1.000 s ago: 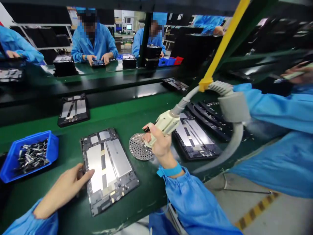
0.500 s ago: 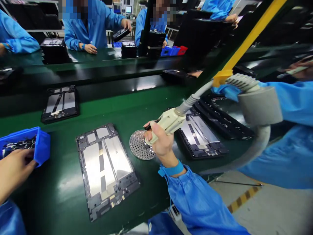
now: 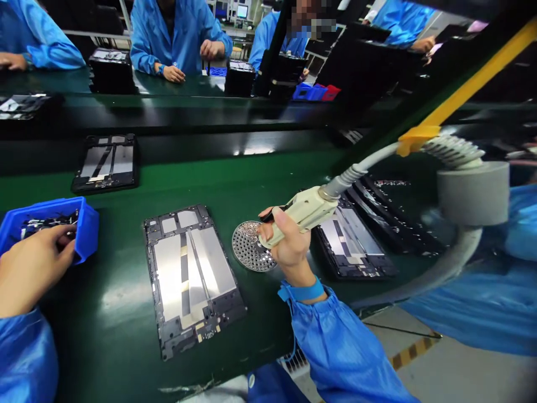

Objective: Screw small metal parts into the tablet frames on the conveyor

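My right hand (image 3: 291,243) is wrapped round a cream electric screwdriver (image 3: 305,211), held at a slant, its cable running up to the right. The tool's tip is hidden behind the fingers, over a round metal screw tray (image 3: 248,251) full of holes, with small screws on it. My left hand (image 3: 39,263) reaches into a blue bin (image 3: 88,229) of small black and silver parts (image 3: 48,223). Its fingers are curled inside, fingertips partly hidden. Between the hands an opened tablet (image 3: 197,280) lies on the green bench, with silver plates and a dark ribbon showing.
Another opened tablet (image 3: 352,240) lies right of the tray, beside black frames (image 3: 386,215). One more opened tablet (image 3: 107,162) lies at the back left. A grey hose (image 3: 457,263) and yellow strap (image 3: 474,87) hang at the right. Co-workers in blue coats (image 3: 176,39) sit opposite.
The view has shifted, so the bench things appear further right. My left hand remains in the bin and my right on the screwdriver. A co-worker opposite no longer holds up a black device.
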Action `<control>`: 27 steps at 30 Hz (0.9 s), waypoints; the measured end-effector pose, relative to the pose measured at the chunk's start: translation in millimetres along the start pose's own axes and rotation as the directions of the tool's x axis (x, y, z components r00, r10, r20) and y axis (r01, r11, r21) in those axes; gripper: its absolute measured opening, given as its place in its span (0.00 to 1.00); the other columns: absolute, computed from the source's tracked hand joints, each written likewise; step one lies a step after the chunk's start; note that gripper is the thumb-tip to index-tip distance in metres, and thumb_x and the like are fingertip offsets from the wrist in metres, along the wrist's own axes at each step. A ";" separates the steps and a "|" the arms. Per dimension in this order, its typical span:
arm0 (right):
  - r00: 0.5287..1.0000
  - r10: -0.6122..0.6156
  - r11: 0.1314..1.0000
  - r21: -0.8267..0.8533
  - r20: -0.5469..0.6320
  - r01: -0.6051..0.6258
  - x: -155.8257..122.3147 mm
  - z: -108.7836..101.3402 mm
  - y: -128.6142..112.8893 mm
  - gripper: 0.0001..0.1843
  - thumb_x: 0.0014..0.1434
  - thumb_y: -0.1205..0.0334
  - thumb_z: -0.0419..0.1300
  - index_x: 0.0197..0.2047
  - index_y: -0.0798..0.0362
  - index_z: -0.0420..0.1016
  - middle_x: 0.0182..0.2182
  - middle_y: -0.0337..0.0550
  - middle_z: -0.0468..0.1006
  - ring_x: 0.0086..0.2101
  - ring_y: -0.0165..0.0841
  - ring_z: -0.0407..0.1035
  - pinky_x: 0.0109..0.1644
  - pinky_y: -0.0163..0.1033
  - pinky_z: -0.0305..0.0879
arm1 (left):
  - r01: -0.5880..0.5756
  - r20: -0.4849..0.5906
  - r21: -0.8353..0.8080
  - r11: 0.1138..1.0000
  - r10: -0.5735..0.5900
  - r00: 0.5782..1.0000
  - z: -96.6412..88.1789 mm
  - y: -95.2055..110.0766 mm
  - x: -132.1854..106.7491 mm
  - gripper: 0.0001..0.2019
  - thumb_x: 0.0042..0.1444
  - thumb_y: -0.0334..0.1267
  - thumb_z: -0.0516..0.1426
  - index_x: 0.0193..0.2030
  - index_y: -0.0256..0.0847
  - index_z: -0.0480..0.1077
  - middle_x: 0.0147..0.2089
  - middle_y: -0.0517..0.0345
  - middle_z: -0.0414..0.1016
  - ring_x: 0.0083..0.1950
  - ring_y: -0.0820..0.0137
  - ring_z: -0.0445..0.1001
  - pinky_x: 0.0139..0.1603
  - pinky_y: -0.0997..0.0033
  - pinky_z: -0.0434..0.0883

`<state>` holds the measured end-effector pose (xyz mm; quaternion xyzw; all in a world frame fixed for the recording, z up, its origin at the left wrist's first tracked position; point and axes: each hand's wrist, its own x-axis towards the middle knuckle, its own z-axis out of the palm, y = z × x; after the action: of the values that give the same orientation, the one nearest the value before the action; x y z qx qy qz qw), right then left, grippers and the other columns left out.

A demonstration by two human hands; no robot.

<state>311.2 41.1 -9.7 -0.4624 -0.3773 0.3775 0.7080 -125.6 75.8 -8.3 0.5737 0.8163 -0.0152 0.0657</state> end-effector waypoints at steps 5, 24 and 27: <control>0.999 -0.026 1.000 0.018 0.044 0.025 -15.3 1.6 -27.8 0.21 0.51 0.39 0.71 0.27 0.49 0.79 0.11 0.30 0.62 0.13 0.28 0.58 0.21 0.38 0.60 | -0.045 -0.067 0.108 0.993 0.053 0.996 -16.9 26.3 -23.8 0.19 0.67 0.43 0.52 0.58 0.41 0.76 0.57 0.55 0.80 0.51 0.57 0.76 0.43 0.71 0.61; 0.761 0.180 0.972 0.006 0.623 -0.234 -129.1 60.1 -69.5 0.18 0.57 0.43 0.68 0.37 0.50 0.86 0.13 0.34 0.65 0.14 0.29 0.57 0.21 0.37 0.57 | -0.256 -0.368 -0.675 0.692 -0.016 0.930 -40.3 26.2 -73.3 0.23 0.67 0.40 0.53 0.57 0.15 0.63 0.37 0.65 0.78 0.41 0.71 0.82 0.52 0.68 0.65; 0.760 0.174 0.976 -0.006 0.626 -0.219 -130.9 58.8 -69.8 0.18 0.58 0.43 0.68 0.36 0.50 0.85 0.13 0.33 0.64 0.14 0.29 0.58 0.23 0.38 0.59 | -0.253 -0.231 -0.807 0.533 0.110 0.967 -40.9 56.3 -95.1 0.13 0.66 0.35 0.57 0.51 0.25 0.70 0.33 0.67 0.77 0.39 0.70 0.82 0.48 0.70 0.67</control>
<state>215.9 -72.8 48.6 -0.3246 -0.5262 0.5934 0.5153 -44.8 10.2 47.0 0.5555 0.6644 0.4223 0.2676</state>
